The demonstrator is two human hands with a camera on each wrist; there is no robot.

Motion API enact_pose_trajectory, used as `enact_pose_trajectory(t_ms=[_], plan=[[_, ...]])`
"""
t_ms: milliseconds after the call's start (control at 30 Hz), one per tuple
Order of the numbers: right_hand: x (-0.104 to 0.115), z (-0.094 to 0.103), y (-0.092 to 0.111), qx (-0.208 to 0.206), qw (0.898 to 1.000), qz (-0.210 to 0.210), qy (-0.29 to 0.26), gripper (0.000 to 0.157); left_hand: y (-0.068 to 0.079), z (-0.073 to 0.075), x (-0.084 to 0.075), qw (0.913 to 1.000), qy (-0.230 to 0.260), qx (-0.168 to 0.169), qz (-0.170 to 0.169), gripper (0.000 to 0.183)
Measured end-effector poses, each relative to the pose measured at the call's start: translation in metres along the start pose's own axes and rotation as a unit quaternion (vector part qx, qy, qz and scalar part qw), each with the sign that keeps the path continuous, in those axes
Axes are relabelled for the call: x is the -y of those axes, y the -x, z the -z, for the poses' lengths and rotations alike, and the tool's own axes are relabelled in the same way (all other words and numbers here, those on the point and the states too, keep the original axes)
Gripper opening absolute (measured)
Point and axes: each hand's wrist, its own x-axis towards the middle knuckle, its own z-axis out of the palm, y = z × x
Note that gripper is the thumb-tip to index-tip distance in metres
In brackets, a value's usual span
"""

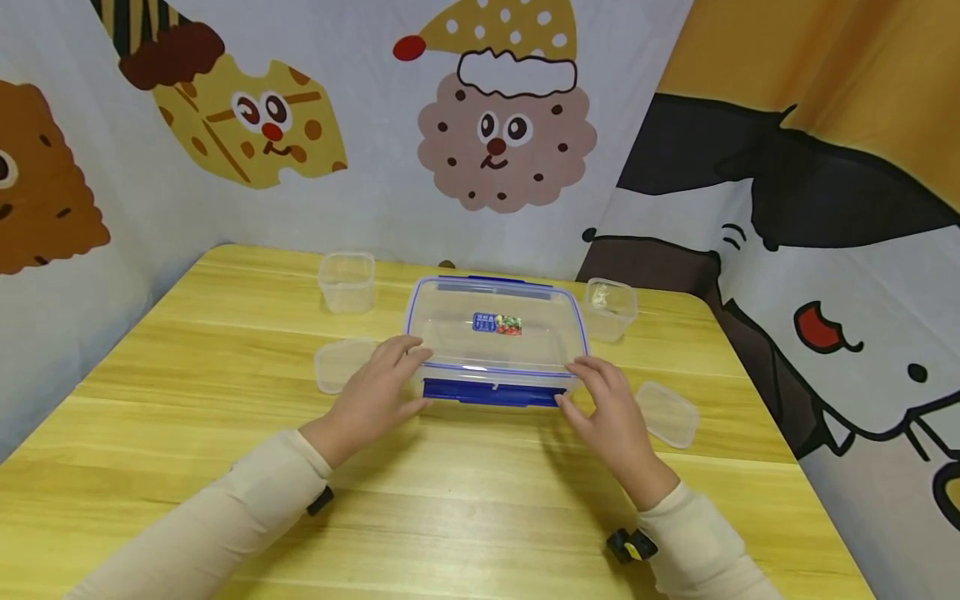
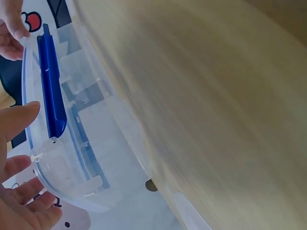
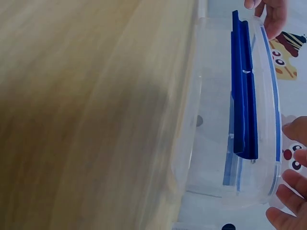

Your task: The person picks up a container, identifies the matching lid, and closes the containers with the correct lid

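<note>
A large clear food storage box (image 1: 487,342) with blue side latches stands on the table, its lid on top and a small printed label in the lid's middle. My left hand (image 1: 375,392) is at the front left corner, fingers over the lid's edge and thumb by the front latch (image 1: 495,392). At the front right corner, my right hand (image 1: 611,417) has its fingertips on the lid's rim and its thumb by the latch's end. Both wrist views show relaxed, spread fingers beside the corners; exact contact is hard to tell.
Small clear containers stand behind the box, one at left (image 1: 347,283) and one at right (image 1: 610,308) with something pale in it. A flat clear lid (image 1: 337,365) lies beside my left hand, another lid (image 1: 669,414) beyond my right hand. Cartoon-printed cloth (image 1: 360,208) hangs behind the wooden table (image 1: 465,517).
</note>
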Motion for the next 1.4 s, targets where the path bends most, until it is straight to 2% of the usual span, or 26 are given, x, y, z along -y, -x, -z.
enact_pose_trajectory(t_ms=[433, 600, 867, 1133, 1167, 1367, 1400], plan=[[-0.009, -0.001, 0.006, -0.005, 0.996, 0.069, 0.059, 0.051, 0.002, -0.008, 0.005, 0.9971, -0.041, -0.028, -0.057, 0.058], [-0.014, -0.004, 0.006, -0.01, 0.992, 0.096, 0.083, 0.055, 0.003, -0.011, 0.006, 0.9968, -0.046, -0.03, -0.058, 0.059], [-0.017, -0.007, 0.006, 0.0, 0.991, 0.093, 0.098, 0.058, 0.002, -0.015, 0.007, 0.9968, -0.056, -0.032, -0.048, 0.059], [-0.019, -0.009, 0.006, -0.012, 0.989, 0.108, 0.103, 0.061, 0.0, -0.014, 0.005, 0.9969, -0.055, -0.035, -0.044, 0.058], [-0.025, -0.015, 0.007, -0.021, 0.989, 0.114, 0.096, 0.058, 0.0, -0.014, 0.005, 0.9969, -0.056, -0.034, -0.044, 0.057], [-0.023, -0.015, 0.007, -0.018, 0.99, 0.105, 0.096, 0.058, -0.001, -0.01, 0.002, 0.9972, -0.062, -0.02, -0.038, 0.057], [-0.017, -0.009, 0.005, -0.011, 0.99, 0.097, 0.103, 0.061, -0.001, -0.009, 0.002, 0.9972, -0.061, -0.02, -0.038, 0.056]])
